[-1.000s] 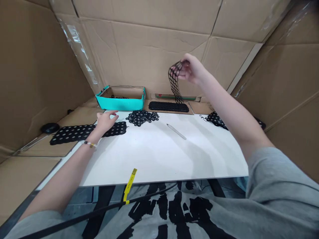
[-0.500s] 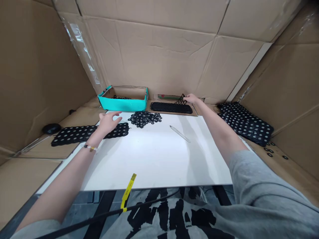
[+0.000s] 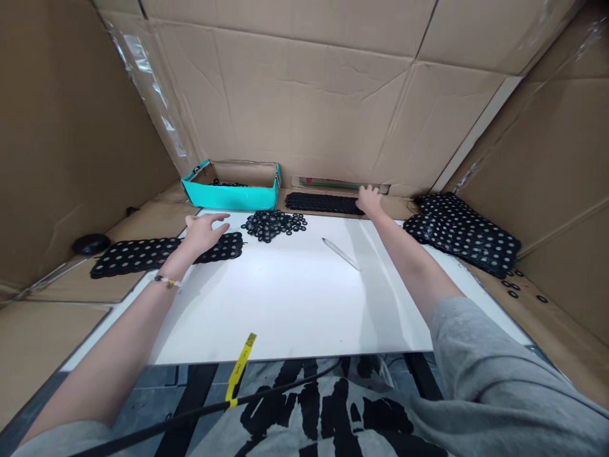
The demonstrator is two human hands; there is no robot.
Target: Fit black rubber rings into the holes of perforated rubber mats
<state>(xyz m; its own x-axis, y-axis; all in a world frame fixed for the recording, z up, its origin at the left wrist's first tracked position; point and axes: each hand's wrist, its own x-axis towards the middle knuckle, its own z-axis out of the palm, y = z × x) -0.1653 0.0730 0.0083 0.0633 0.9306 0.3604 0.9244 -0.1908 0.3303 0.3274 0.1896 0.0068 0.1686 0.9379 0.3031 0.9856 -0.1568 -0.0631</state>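
Note:
My left hand, fingers apart and holding nothing, hovers over or rests on a long black strip of linked rings at the left; whether it touches cannot be made out. Far forward, my right hand is at the right end of a black stack of similar strips, its fingers spread and bent over that end. Between the hands lies a pile of loose black rings on the white board. A pale pen rests on the board, right of the pile.
A turquoise-fronted box with black rings inside stands at the back left. More black ringed sheets are heaped at the right, with several loose rings beside them. Cardboard walls enclose the board. A black round object sits far left.
My right hand has let go of the raised black mesh end, which no longer stands up, and has come down onto the stack's right end. My left hand has barely moved.

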